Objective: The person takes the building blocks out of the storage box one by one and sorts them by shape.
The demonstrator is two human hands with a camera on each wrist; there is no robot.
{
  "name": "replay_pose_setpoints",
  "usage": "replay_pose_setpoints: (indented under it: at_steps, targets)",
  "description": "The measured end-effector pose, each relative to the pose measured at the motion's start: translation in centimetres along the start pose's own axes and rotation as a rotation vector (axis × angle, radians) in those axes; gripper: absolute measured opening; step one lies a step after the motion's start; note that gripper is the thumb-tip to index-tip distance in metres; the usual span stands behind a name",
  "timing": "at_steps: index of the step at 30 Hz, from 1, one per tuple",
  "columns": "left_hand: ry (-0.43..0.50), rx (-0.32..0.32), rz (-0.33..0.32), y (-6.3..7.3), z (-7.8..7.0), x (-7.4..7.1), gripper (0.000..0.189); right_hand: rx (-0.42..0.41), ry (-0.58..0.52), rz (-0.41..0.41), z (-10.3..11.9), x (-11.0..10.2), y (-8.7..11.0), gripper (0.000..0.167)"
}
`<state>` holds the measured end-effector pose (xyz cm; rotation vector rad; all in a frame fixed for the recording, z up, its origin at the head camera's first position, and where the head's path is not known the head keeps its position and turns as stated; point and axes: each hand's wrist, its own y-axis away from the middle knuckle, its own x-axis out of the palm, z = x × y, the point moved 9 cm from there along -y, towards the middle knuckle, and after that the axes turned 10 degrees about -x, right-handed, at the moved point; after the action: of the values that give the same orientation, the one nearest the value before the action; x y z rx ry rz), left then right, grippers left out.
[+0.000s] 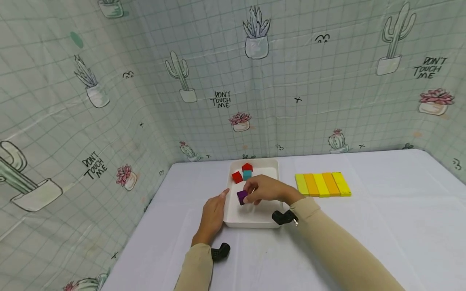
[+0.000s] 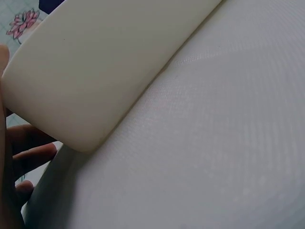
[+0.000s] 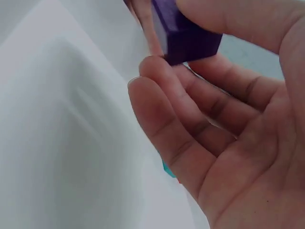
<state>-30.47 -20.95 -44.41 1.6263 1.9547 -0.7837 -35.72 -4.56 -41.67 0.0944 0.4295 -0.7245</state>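
With the clock face laid over the white tray (image 1: 251,223) and twelve pointing away from the person, the left hand (image 1: 213,213) rests against the tray's side at eight. Its forearm comes in from seven, and the thumb reaches up to the rim. In the left wrist view its fingers look relaxed and spaced apart beside the tray wall, with part of them hidden.

The right hand (image 1: 266,189) has a narrow pinch on a purple cube (image 1: 242,197), no wider than the cube itself. Its forearm enters from four, the wrist bends over the tray's edge, and the hand points toward nine. The right wrist view shows the thumb pressed on the cube and the remaining fingers extended below it; the fingertip opposite the thumb is hidden. The cube is over the left part of the tray, between eight and nine; I cannot tell whether it touches the floor of the tray.

Inside the tray, a red block (image 1: 237,177) lies at ten, with a teal block (image 1: 247,175) and another red block (image 1: 247,167) just short of twelve. Yellow and orange strips (image 1: 322,184) lie side by side on the table near three.
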Motion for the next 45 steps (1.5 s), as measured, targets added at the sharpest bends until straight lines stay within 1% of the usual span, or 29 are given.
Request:
replay_pose_setpoints:
  at_steps: [5,11,14,19,24,27,30,33,37,41,45]
  targets:
    - [0.010,-0.036,0.003,0.0,0.3,0.1,0.054,-0.013,-0.042,-0.044,-0.2,-0.3,0.9,0.037]
    - [0.032,-0.045,0.007,0.0,0.2,0.0,0.054,-0.003,-0.108,-0.125,-0.9,-0.9,2.2,0.036]
    - [0.028,-0.048,0.003,0.0,0.1,0.0,0.054,-0.001,-0.136,-0.148,-1.1,-1.1,2.7,0.035]
    - [0.019,-0.035,0.001,-0.1,0.2,0.1,0.054,0.020,-0.122,-0.185,-1.3,-1.4,3.5,0.033]
    - [0.027,-0.015,0.003,-0.1,0.2,0.1,0.055,0.038,-0.100,-0.218,-1.1,-2.1,4.5,0.036]
    - [0.037,-0.011,0.007,-0.1,0.1,0.1,0.055,0.044,-0.086,-0.233,-1.0,-2.7,5.2,0.039]
    - [0.046,-0.024,0.011,-0.2,0.2,0.0,0.056,0.050,-0.083,-0.247,-1.1,-3.5,5.8,0.044]
    - [0.051,-0.021,0.008,-0.2,0.2,0.1,0.055,0.055,-0.074,-0.265,-1.5,-4.4,6.7,0.046]
    - [0.050,-0.017,0.006,-0.2,0.3,0.2,0.054,0.082,-0.041,-0.285,-2.2,-5.6,8.1,0.046]
    - [0.061,-0.052,0.015,-0.2,0.6,0.2,0.057,0.103,-0.020,-0.302,-2.3,-6.6,9.6,0.045]
    - [0.074,-0.075,0.017,-0.2,0.8,0.2,0.057,0.111,-0.022,-0.318,-2.5,-7.6,11.0,0.045]
